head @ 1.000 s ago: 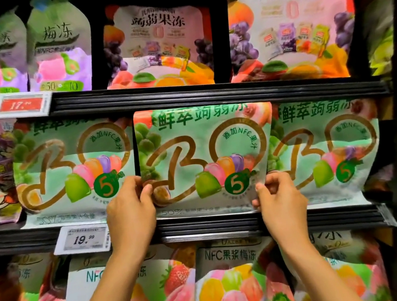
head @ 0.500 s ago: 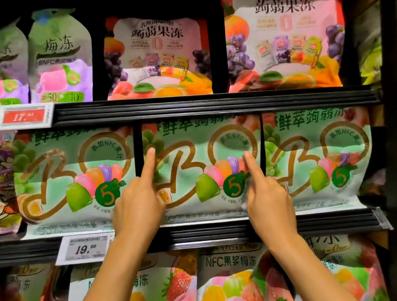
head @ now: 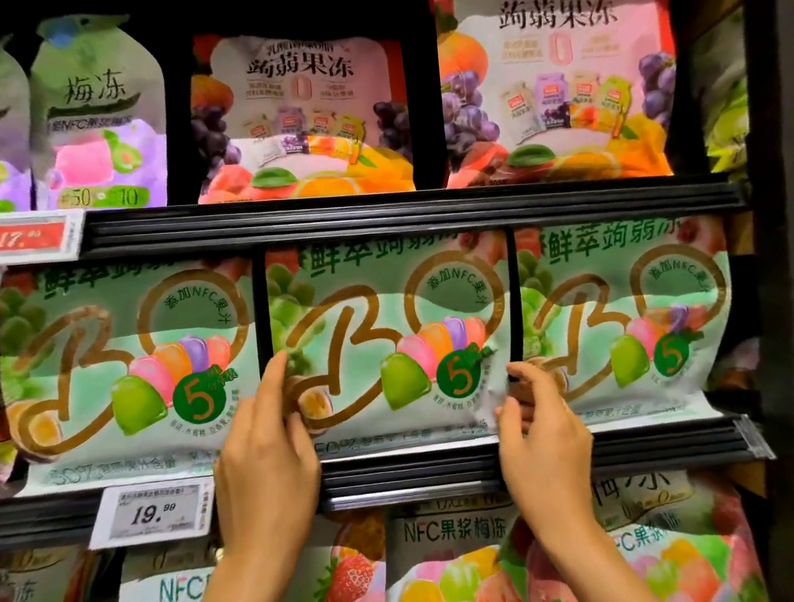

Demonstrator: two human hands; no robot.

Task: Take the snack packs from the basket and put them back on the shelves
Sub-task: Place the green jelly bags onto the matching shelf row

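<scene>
Head view: the middle pack (head: pixel 391 343) stood on the shelf (head: pixel 412 475), its lower left edge touched by the left hand (head: pixel 263 457)'s straight fingers, its lower right corner pinched by the right hand (head: pixel 540 429).

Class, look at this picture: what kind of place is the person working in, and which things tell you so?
Most likely a supermarket snack aisle. Rows of identical jelly packs face outward on black shelves, and price tags are clipped to the shelf edges.
</scene>
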